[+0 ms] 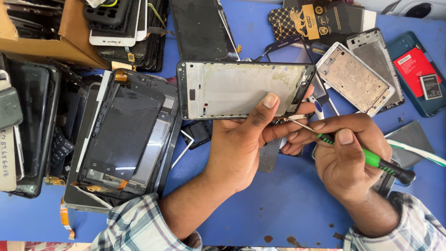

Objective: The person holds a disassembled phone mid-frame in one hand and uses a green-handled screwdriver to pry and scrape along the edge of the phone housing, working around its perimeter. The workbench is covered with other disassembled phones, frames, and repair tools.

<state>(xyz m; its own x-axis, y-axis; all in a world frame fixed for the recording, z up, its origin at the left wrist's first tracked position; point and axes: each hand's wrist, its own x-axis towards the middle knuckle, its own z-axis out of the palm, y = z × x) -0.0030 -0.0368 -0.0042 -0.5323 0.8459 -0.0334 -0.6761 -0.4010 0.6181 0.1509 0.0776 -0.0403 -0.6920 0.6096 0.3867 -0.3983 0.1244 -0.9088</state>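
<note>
Your left hand point(241, 144) grips one phone frame point(241, 89) by its lower edge, thumb pressed on the inner plate. The frame's long axis runs left to right, its open back facing you. Your right hand point(348, 153) is closed around one green-handled screwdriver point(367, 158), just right of the frame; its metal tip points up-left at the frame's lower right corner. A second bare frame point(357, 76) lies tilted right of the held one. Left of it sits a stack of dark screens point(123, 135) on the blue table point(288, 204).
</note>
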